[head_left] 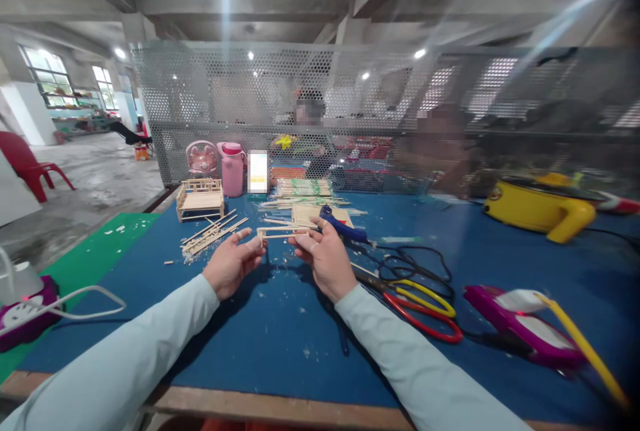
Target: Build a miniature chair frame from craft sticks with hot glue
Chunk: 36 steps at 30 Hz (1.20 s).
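Note:
A small frame of thin wooden sticks (pixel 281 235) is held between both hands above the blue table. My left hand (pixel 235 263) pinches its left end, and my right hand (pixel 327 259) pinches its right end. Just beyond my right hand lies a dark blue glue gun (pixel 345 225), in front of a pale stick panel (pixel 305 213). Loose sticks (pixel 213 234) and crumbs lie beyond my left hand. A small bed-like stick model (pixel 201 200) stands at the back left.
Scissors with red and yellow handles (pixel 425 311) lie right of my right forearm, near a black cable. Purple power strips (pixel 530 331) sit at both sides. A yellow pot (pixel 535 207), pink bottle (pixel 232 169), lit phone (pixel 258 171) and stick bundles (pixel 305 187) stand farther back, before a mesh screen.

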### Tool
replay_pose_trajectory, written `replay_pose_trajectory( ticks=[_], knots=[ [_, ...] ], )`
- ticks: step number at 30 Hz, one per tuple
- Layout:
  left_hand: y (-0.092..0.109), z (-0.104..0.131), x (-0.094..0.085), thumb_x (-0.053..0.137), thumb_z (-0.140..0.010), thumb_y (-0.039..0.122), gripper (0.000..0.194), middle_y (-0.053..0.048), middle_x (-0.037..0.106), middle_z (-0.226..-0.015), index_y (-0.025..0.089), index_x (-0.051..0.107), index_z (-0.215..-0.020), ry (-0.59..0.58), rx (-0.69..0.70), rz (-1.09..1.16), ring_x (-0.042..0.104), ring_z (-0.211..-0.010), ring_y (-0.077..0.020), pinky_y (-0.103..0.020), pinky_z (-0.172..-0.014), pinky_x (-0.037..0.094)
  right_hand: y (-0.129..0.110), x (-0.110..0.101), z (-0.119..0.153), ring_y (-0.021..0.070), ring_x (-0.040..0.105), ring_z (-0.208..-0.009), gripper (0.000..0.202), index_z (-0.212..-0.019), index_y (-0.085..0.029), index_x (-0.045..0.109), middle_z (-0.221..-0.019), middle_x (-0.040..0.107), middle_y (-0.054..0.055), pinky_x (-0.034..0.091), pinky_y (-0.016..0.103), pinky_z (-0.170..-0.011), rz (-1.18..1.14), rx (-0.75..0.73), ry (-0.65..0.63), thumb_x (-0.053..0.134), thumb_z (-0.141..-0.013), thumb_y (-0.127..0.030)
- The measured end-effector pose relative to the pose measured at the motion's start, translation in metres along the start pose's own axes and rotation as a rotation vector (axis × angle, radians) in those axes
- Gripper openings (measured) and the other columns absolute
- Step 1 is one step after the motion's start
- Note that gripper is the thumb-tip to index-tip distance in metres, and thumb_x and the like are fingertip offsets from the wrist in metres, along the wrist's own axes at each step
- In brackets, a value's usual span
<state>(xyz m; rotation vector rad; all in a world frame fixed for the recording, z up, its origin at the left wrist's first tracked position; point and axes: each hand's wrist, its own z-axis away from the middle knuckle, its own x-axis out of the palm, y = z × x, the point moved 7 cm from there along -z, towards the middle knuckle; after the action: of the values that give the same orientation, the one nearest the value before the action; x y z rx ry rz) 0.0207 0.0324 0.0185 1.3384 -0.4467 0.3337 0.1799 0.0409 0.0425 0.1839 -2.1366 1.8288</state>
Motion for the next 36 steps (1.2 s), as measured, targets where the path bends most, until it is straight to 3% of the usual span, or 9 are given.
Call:
replay_pose_trajectory(
  ticks=[9, 14, 18, 21, 23, 26, 28, 30, 36],
  knots=[
    [-0.005, -0.006, 0.000, 0.053, -0.082, 0.011, 0.004, -0.002, 0.063, -0.075, 0.011, 0.055, -0.085, -0.033, -0.058, 0.152, 0.058, -0.054, -0.0025, -0.010, -0.048, 0.049, 0.004, 0.004, 0.001, 0.0113, 0.064, -0.062, 0.058, -0.103, -0.023, 0.039, -0.069, 0.057, -0.008, 0.045, 0.016, -0.046, 0.022, 0.029, -0.043, 0.070, -0.054, -0.020],
    [-0.005, -0.006, 0.003, 0.048, -0.086, 0.014, 0.016, -0.001, 0.056, -0.061, 0.008, 0.060, -0.078, -0.053, -0.074, 0.164, 0.052, -0.047, -0.0007, -0.007, -0.048, 0.048, 0.003, 0.006, 0.001, 0.0110, 0.063, -0.063, 0.060, -0.105, -0.023, 0.039, -0.068, 0.058, -0.008, 0.046, 0.016, -0.048, 0.015, 0.019, -0.072, 0.071, -0.055, -0.021],
    [-0.003, -0.002, 0.001, 0.056, -0.081, 0.019, 0.007, -0.002, 0.060, -0.073, 0.012, 0.058, -0.080, -0.022, -0.039, 0.069, 0.056, -0.054, -0.0024, -0.010, -0.047, 0.047, 0.002, 0.006, 0.001, 0.0118, 0.064, -0.063, 0.060, -0.105, -0.023, 0.039, -0.070, 0.059, -0.007, 0.046, 0.018, -0.049, 0.023, 0.026, -0.080, 0.072, -0.055, -0.023],
    [-0.004, -0.001, -0.002, 0.062, -0.076, 0.030, 0.019, -0.004, 0.062, -0.086, 0.015, 0.055, -0.087, -0.002, -0.028, -0.066, 0.058, -0.059, -0.0053, -0.013, -0.046, 0.046, 0.002, 0.005, 0.000, 0.0124, 0.064, -0.063, 0.059, -0.105, -0.023, 0.040, -0.071, 0.059, -0.007, 0.046, 0.018, -0.049, 0.032, 0.020, -0.070, 0.072, -0.055, -0.024],
    [-0.002, -0.002, -0.008, 0.063, -0.074, 0.034, 0.027, -0.005, 0.060, -0.095, 0.018, 0.054, -0.094, 0.051, 0.023, -0.188, 0.058, -0.063, -0.0070, -0.015, -0.047, 0.044, 0.002, 0.004, -0.001, 0.0127, 0.064, -0.064, 0.060, -0.105, -0.023, 0.040, -0.071, 0.060, -0.006, 0.046, 0.019, -0.049, 0.034, 0.012, -0.067, 0.072, -0.055, -0.024],
    [0.021, 0.001, -0.014, 0.065, -0.070, 0.026, 0.036, -0.005, 0.057, -0.107, 0.020, 0.052, -0.104, 0.135, 0.286, -0.371, 0.059, -0.082, -0.0110, -0.019, -0.061, 0.046, 0.000, 0.004, -0.002, 0.0123, 0.064, -0.063, 0.061, -0.105, -0.022, 0.039, -0.070, 0.060, -0.006, 0.046, 0.019, -0.050, 0.045, -0.005, -0.086, 0.072, -0.054, -0.025],
    [0.037, 0.006, -0.010, 0.063, -0.069, 0.021, 0.040, -0.006, 0.057, -0.112, 0.020, 0.052, -0.107, 0.075, 0.477, -0.445, 0.055, -0.100, -0.0144, -0.023, -0.079, 0.044, -0.005, 0.006, -0.001, 0.0119, 0.063, -0.062, 0.062, -0.108, -0.022, 0.039, -0.069, 0.061, -0.006, 0.046, 0.020, -0.051, 0.072, -0.016, -0.128, 0.072, -0.055, -0.025],
    [0.043, 0.011, -0.002, 0.062, -0.071, 0.021, 0.039, -0.008, 0.059, -0.111, 0.019, 0.051, -0.108, -0.067, 0.541, -0.493, 0.052, -0.107, -0.0169, -0.027, -0.088, 0.041, -0.011, 0.010, 0.002, 0.0120, 0.062, -0.061, 0.064, -0.111, -0.021, 0.038, -0.069, 0.061, -0.006, 0.046, 0.020, -0.051, 0.121, -0.025, -0.194, 0.071, -0.056, -0.025],
    [0.031, 0.017, 0.011, 0.067, -0.068, 0.024, 0.046, -0.010, 0.062, -0.100, 0.016, 0.051, -0.110, -0.387, 0.403, -0.610, 0.058, -0.096, -0.0192, -0.028, -0.076, 0.047, -0.024, 0.017, 0.009, 0.0112, 0.060, -0.056, 0.069, -0.118, -0.020, 0.034, -0.065, 0.062, -0.006, 0.044, 0.020, -0.049, 0.210, -0.055, -0.342, 0.069, -0.059, -0.021]
  ],
)
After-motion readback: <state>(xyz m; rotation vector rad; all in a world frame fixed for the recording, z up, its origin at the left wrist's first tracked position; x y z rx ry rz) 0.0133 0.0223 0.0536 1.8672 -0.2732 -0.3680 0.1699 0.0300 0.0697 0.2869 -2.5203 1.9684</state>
